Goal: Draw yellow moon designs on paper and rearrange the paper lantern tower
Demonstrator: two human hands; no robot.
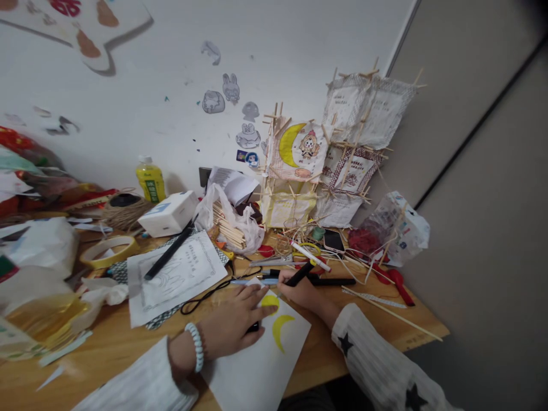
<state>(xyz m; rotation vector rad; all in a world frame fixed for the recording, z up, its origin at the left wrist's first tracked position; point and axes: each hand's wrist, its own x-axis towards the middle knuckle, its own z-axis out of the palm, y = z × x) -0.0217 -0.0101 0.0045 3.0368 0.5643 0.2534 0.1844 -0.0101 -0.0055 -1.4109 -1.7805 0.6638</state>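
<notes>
A sheet of white paper [268, 374] lies on the wooden table, bearing a yellow crescent moon [281, 332] and a second yellow shape [270, 301] above it. My left hand [233, 319] rests on the sheet with fingers outstretched, partly covering the upper yellow shape. Under its thumb side shows the end of a small black thing [253, 327], mostly hidden. In my right hand [299, 291] is a black marker [300, 274] with a yellow end, its tip down by the sheet's upper edge next to the yellow shape.
Behind my hands lie several pens [334, 281], a phone [334, 241] and thin sticks. Paper-and-stick lanterns [295, 151] stand against the wall. Leftward are a drawn-on sheet [175, 279], a tape roll [109, 251], a white box [169, 213], twine [126, 211] and a yellow bottle [149, 180].
</notes>
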